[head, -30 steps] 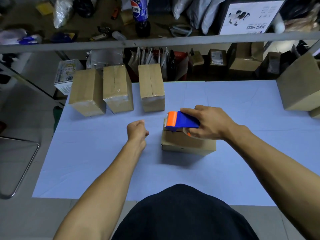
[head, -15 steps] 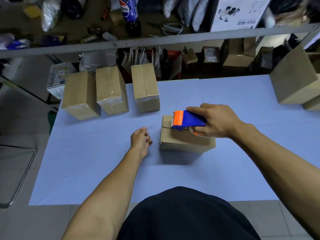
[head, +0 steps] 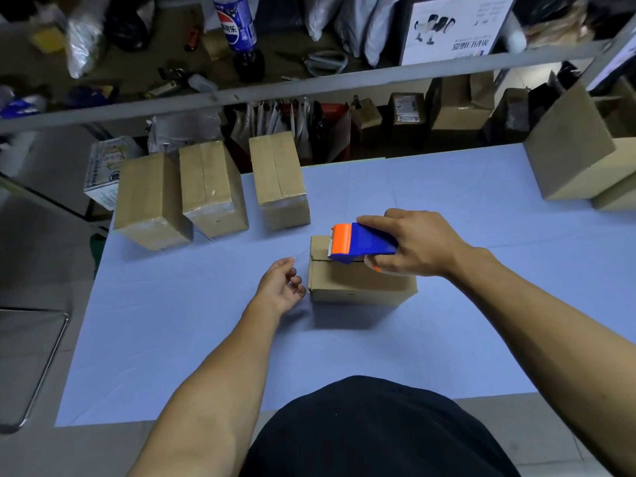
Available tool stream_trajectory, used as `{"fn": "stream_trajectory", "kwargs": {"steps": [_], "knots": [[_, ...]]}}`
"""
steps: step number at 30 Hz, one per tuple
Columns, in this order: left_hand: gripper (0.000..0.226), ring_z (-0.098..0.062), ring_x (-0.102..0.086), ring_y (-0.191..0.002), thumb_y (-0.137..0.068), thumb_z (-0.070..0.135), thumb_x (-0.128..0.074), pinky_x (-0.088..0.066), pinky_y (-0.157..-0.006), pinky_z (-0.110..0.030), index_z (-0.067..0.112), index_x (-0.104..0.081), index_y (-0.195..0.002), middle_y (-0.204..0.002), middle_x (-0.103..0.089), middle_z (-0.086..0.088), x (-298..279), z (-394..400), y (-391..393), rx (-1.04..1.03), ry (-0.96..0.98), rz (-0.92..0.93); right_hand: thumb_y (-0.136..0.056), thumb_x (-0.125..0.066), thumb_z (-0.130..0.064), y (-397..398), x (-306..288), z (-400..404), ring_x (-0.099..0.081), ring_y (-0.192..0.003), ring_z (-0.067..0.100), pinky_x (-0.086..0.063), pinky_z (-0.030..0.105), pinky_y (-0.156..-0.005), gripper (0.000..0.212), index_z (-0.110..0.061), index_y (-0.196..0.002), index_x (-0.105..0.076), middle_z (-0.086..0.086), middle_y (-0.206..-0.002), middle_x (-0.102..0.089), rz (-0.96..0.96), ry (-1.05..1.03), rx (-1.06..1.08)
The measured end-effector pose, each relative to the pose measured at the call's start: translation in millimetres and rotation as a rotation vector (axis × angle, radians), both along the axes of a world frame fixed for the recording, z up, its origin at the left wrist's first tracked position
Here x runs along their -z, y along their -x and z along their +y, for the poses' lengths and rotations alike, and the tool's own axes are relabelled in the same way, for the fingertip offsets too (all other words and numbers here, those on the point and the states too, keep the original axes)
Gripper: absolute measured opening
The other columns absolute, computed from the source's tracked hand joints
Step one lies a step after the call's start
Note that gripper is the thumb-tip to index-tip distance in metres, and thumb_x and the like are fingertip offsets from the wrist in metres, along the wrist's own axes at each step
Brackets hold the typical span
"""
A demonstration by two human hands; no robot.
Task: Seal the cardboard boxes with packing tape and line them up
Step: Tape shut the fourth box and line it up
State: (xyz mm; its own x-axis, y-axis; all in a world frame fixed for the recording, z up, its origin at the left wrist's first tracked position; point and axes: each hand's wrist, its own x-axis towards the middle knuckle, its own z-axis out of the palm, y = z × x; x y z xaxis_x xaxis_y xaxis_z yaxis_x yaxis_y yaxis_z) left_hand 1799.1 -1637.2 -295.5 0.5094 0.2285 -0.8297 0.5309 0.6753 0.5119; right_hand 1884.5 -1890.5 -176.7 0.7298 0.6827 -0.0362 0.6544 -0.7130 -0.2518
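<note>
A small cardboard box (head: 358, 287) lies on the blue table cover (head: 206, 339) in front of me, its top seam still showing. My right hand (head: 416, 246) grips a blue and orange tape dispenser (head: 361, 242) and holds it on the box's top, orange blade end toward the left edge. My left hand (head: 280, 284) hovers just left of the box with loosely curled fingers, and I see nothing plainly held in it. Three taped boxes stand in a row at the back left: one (head: 151, 201), a second (head: 211, 191) and a third (head: 278, 180).
More cardboard boxes (head: 578, 160) sit at the table's far right edge. A metal shelf rail (head: 309, 87) crosses above the table's back, with a cola bottle (head: 237, 25) and clutter beyond. A chair frame (head: 41, 366) stands to the left of the table.
My left hand moved right toward the box's left end and loosened from a fist. The dispenser stayed on the box top in my right hand.
</note>
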Motion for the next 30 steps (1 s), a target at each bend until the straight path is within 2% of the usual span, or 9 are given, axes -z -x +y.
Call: {"fn": "stream_trajectory", "kwargs": {"steps": [5, 8, 12, 14, 16, 18, 22, 27, 30], "knots": [[0.018, -0.011, -0.041, -0.042, -0.104, 0.020, -0.048, -0.031, -0.042, -0.020, 0.024, -0.054, -0.087, -0.069, -0.050, -0.003, 7.3, -19.6, -5.8, 0.158, -0.206, 0.010, -0.082, -0.058, -0.056, 0.5, 0.4, -1.4, -0.051, -0.078, 0.014, -0.035, 0.026, -0.061, 0.064, -0.038, -0.142, -0.044, -0.009, -0.100, -0.059, 0.017, -0.002, 0.008], [0.012, -0.021, -0.055, -0.058, -0.101, 0.026, -0.054, -0.038, -0.041, -0.022, 0.029, -0.055, -0.090, -0.081, -0.064, -0.009, 14.6, -28.8, -3.7, 0.261, -0.373, 0.055, -0.084, -0.058, -0.058, 1.1, 2.0, 4.3, -0.055, -0.083, 0.016, -0.042, 0.028, -0.063, 0.065, -0.038, -0.143, -0.041, -0.008, -0.105, -0.059, 0.023, 0.022, -0.033], [0.005, -0.020, -0.057, -0.060, -0.098, 0.035, -0.059, -0.039, -0.041, -0.020, 0.032, -0.055, -0.099, -0.085, -0.066, -0.009, 16.1, -29.0, -5.5, 0.301, -0.363, 0.086, -0.084, -0.057, -0.058, -0.5, 4.4, 5.4, -0.058, -0.086, 0.017, -0.046, 0.029, -0.065, 0.065, -0.038, -0.143, -0.040, -0.007, -0.105, -0.059, 0.014, 0.018, -0.030], [0.023, -0.018, -0.056, -0.058, -0.096, 0.043, -0.060, -0.041, -0.041, -0.020, 0.024, -0.057, -0.108, -0.081, -0.065, -0.006, 17.5, -24.0, -5.5, 0.359, -0.354, 0.129, -0.084, -0.057, -0.058, -0.7, 4.6, 6.0, -0.059, -0.086, 0.018, -0.045, 0.029, -0.064, 0.064, -0.039, -0.143, -0.041, -0.007, -0.104, -0.060, 0.005, 0.018, -0.023], [0.033, -0.024, -0.060, -0.070, -0.094, 0.042, -0.063, -0.052, -0.055, -0.030, 0.014, -0.060, -0.112, -0.090, -0.065, -0.010, 17.3, -18.6, -6.5, 0.364, -0.467, 0.160, -0.083, -0.057, -0.058, -0.6, 4.1, 8.1, -0.059, -0.086, 0.020, -0.045, 0.029, -0.064, 0.063, -0.039, -0.142, -0.042, -0.007, -0.103, -0.060, -0.002, 0.019, -0.018], [0.019, -0.028, -0.058, -0.083, -0.095, 0.031, -0.060, -0.053, -0.075, -0.038, 0.013, -0.062, -0.098, -0.096, -0.065, -0.013, 15.4, -16.0, -9.6, 0.254, -0.585, 0.105, -0.083, -0.057, -0.057, -0.5, 4.3, 9.9, -0.060, -0.086, 0.021, -0.045, 0.030, -0.064, 0.063, -0.040, -0.142, -0.042, -0.006, -0.103, -0.060, -0.005, 0.022, -0.021], [0.040, -0.020, -0.058, -0.078, -0.101, 0.045, -0.042, -0.043, -0.071, -0.033, 0.019, -0.064, -0.081, -0.090, -0.067, -0.005, -8.9, -35.5, -17.1, 0.326, -0.622, -0.062, -0.082, -0.057, -0.058, 0.1, 5.4, 14.6, -0.060, -0.086, 0.023, -0.047, 0.031, -0.065, 0.065, -0.039, -0.142, -0.042, -0.004, -0.104, -0.061, -0.026, 0.051, -0.035], [0.053, -0.030, -0.056, -0.111, -0.107, 0.046, -0.022, -0.042, -0.092, -0.038, 0.012, -0.061, -0.120, -0.121, -0.062, -0.012, -13.1, -54.9, -8.3, 0.584, -0.877, -0.054, -0.082, -0.058, -0.057, 0.4, 5.4, 11.4, -0.061, -0.087, 0.024, -0.046, 0.031, -0.065, 0.065, -0.038, -0.142, -0.042, -0.002, -0.104, -0.061, -0.031, 0.046, -0.048], [0.054, -0.030, -0.055, -0.114, -0.107, 0.046, -0.021, -0.041, -0.096, -0.037, 0.012, -0.060, -0.123, -0.126, -0.061, -0.014, -11.4, -55.1, -7.4, 0.563, -0.883, -0.036, -0.083, -0.057, -0.056, -1.9, 2.9, 8.5, -0.060, -0.084, 0.024, -0.040, 0.030, -0.060, 0.063, -0.039, -0.141, -0.042, -0.003, -0.101, -0.060, -0.043, 0.078, -0.100]]}}
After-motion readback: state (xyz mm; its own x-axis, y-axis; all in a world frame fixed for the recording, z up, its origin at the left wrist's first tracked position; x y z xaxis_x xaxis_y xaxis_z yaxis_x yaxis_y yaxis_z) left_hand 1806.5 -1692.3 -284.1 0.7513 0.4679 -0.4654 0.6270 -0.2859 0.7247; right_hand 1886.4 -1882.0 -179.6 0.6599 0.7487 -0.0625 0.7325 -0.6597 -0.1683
